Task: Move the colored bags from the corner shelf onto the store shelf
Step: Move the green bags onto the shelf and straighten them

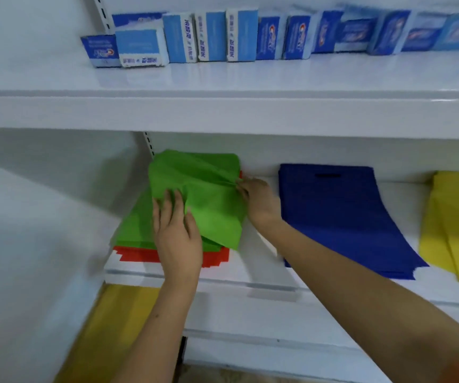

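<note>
The green bags (195, 194) are found at the left end of the middle shelf (250, 280), stacked on a layer of red bags (137, 255) whose front edge shows beneath them. The top green bag is lifted and creased, and the reason appears to lie in the two grips: the left hand (177, 239) is laid over the stack's left front part, with straight fingers (171, 203) pressing down and the thumb tucked against the raised fold, seemingly to steady the pile. The right hand (258, 201) is placed at the bag's right edge, where the material is pinched between curled fingertips, so that a bunched ridge is drawn across the bag.

Whether the bag is being laid down or taken up cannot be told.

To the left, the stack is hemmed in by the white side wall (43, 203); behind it, the back panel is nearly touched. To the right, a bare strip of shelf is left between the green stack and the blue bags (341, 217), with yellow bags (455, 230) beyond. Overhead, room is limited by the upper shelf (222, 111), on which blue boxes (211, 37) are lined. The front edge is left open for withdrawal.
</note>
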A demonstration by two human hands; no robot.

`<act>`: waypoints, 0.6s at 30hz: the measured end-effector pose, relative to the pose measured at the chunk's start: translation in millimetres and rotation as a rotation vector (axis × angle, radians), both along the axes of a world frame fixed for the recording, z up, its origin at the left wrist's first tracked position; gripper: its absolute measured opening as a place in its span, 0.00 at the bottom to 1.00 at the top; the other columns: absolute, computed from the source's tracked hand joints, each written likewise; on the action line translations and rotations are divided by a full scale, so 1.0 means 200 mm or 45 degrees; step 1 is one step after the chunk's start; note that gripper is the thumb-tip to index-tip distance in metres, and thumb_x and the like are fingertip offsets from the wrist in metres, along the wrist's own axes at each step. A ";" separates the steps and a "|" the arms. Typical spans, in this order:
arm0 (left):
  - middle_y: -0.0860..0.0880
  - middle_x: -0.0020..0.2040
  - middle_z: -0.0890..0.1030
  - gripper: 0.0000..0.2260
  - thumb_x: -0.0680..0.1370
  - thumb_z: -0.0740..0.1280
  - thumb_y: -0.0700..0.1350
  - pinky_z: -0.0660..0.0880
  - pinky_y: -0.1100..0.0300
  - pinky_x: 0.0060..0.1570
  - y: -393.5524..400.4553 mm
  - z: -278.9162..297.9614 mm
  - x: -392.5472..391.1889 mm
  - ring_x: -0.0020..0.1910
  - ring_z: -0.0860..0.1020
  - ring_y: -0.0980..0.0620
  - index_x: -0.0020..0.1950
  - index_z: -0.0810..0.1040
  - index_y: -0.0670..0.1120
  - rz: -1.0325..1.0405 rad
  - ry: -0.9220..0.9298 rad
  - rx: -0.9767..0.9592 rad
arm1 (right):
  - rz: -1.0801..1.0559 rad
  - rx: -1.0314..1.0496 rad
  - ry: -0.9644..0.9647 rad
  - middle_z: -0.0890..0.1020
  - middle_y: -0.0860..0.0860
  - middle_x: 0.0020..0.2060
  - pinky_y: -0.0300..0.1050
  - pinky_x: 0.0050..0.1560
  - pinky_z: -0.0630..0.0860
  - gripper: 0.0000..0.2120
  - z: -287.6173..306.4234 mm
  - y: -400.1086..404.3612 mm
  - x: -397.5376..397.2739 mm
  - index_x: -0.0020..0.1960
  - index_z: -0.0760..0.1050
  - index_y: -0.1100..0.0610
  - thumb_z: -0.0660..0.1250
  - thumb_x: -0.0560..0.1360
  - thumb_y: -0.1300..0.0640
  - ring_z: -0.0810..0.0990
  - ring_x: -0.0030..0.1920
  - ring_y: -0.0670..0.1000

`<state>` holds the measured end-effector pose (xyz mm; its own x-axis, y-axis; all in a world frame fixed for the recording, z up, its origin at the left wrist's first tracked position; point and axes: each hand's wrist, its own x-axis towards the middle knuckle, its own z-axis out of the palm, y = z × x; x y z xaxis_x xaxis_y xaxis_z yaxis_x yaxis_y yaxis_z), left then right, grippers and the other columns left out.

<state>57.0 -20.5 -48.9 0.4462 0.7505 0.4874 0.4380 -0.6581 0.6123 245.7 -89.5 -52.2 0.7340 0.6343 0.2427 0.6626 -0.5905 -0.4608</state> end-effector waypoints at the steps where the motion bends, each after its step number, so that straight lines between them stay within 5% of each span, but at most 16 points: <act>1: 0.48 0.79 0.62 0.21 0.84 0.56 0.46 0.53 0.54 0.77 -0.07 0.03 0.05 0.79 0.55 0.45 0.78 0.64 0.46 -0.045 -0.048 -0.014 | -0.040 0.031 0.018 0.78 0.49 0.64 0.44 0.49 0.75 0.16 0.04 -0.08 0.03 0.64 0.77 0.48 0.54 0.83 0.50 0.78 0.59 0.54; 5: 0.48 0.79 0.62 0.21 0.85 0.55 0.47 0.63 0.44 0.74 -0.38 0.09 0.26 0.77 0.60 0.45 0.78 0.64 0.47 -0.244 -0.152 -0.046 | -0.164 0.134 0.064 0.66 0.43 0.73 0.43 0.55 0.73 0.17 0.16 -0.55 0.19 0.70 0.71 0.43 0.53 0.84 0.48 0.74 0.66 0.50; 11: 0.47 0.77 0.66 0.21 0.84 0.55 0.49 0.63 0.50 0.73 -1.17 0.03 0.59 0.75 0.64 0.46 0.76 0.68 0.47 -0.534 -0.088 -0.012 | -0.316 0.373 0.056 0.73 0.57 0.69 0.44 0.61 0.71 0.14 0.08 -1.52 0.51 0.64 0.78 0.57 0.62 0.81 0.56 0.77 0.64 0.57; 18: 0.47 0.78 0.65 0.24 0.82 0.51 0.54 0.66 0.46 0.71 -2.17 -0.12 0.91 0.75 0.65 0.44 0.76 0.68 0.49 -0.783 0.073 -0.019 | -0.551 0.322 0.212 0.68 0.58 0.72 0.44 0.60 0.72 0.14 -0.18 -2.66 0.72 0.62 0.79 0.57 0.64 0.80 0.56 0.78 0.62 0.57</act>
